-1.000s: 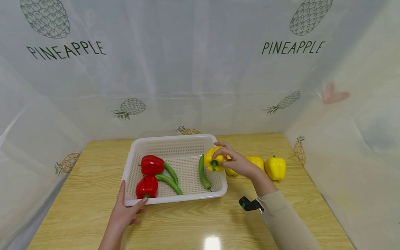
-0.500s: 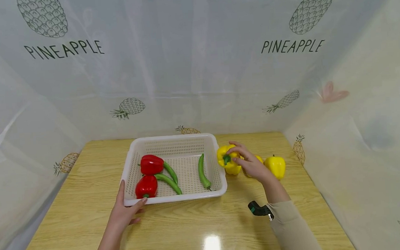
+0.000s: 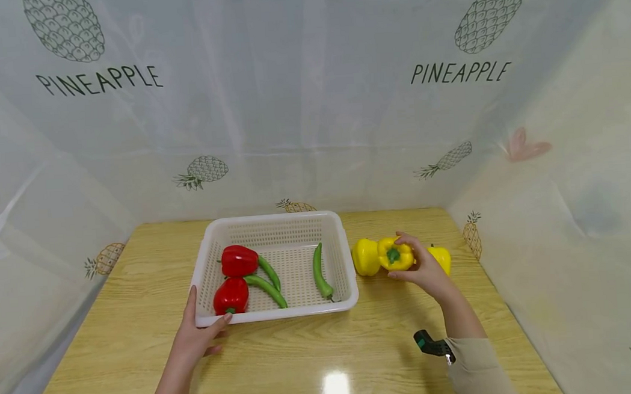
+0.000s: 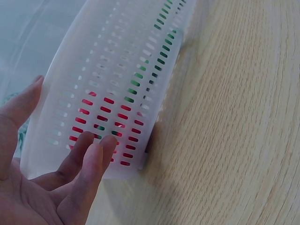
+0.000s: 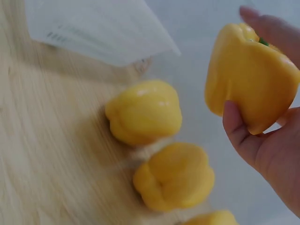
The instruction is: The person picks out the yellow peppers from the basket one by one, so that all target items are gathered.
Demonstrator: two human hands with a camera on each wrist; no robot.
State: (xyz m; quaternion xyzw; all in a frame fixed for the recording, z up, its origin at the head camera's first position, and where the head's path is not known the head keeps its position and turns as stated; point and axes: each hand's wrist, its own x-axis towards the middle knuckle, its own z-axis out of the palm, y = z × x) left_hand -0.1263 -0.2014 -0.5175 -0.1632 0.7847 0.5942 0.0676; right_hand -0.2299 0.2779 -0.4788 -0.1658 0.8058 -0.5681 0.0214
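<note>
My right hand (image 3: 425, 268) holds a yellow bell pepper (image 3: 388, 247) by its sides, green stem toward the head camera. In the right wrist view this bell pepper (image 5: 248, 75) is raised above the table. Under it another yellow bell pepper (image 5: 176, 176) lies on the wood, hidden behind the held one in the head view. A yellow bell pepper (image 3: 364, 258) rests beside the basket, and one more (image 3: 441, 258) lies partly behind my right hand. My left hand (image 3: 191, 337) grips the white plastic basket (image 3: 284, 313) at its near left corner, fingers against the slotted outer wall.
Inside the basket, two red bell peppers (image 3: 231, 295) and two green chili peppers (image 3: 267, 289) lie at the left. A single green chili pepper (image 3: 320, 275) lies at the right. A printed plastic sheet (image 3: 268, 133) stands behind the wooden table (image 3: 282, 368) and along its sides.
My right hand has carried the yellow bell pepper rightward, from over the basket's right side to above the other yellow peppers. The left hand and the basket have stayed in place.
</note>
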